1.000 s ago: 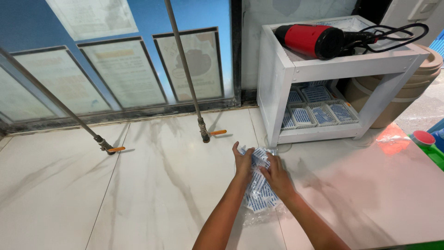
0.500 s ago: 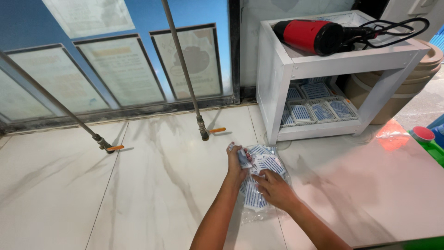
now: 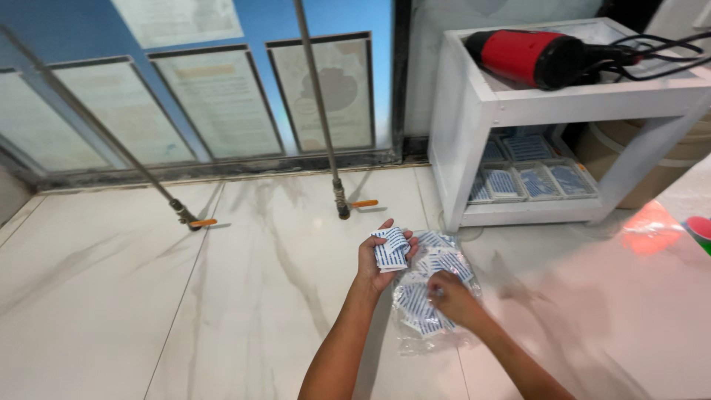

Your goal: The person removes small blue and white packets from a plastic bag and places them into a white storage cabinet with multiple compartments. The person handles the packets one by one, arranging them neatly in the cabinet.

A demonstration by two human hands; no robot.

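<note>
My left hand [image 3: 379,261] is raised a little off the pale marble floor and grips a small stack of blue-and-white sachets [image 3: 390,247]. Just to its right lies a clear plastic bag [image 3: 429,300] holding several more of the same sachets. My right hand [image 3: 450,295] rests on that bag, fingers curled down onto the sachets near its middle; whether it pinches one I cannot tell.
A white two-level shelf [image 3: 474,96] stands at the right, with a red hair dryer [image 3: 529,57] and black cord on top and rows of sachet packs [image 3: 527,180] on its lower level. Two metal poles [image 3: 320,111] meet the floor by the window. A red-lidded thing [image 3: 699,227] sits far right.
My left hand has lifted a small stack of sachets out of the bag and turned it up. My right hand has slid down onto the middle of the bag.
</note>
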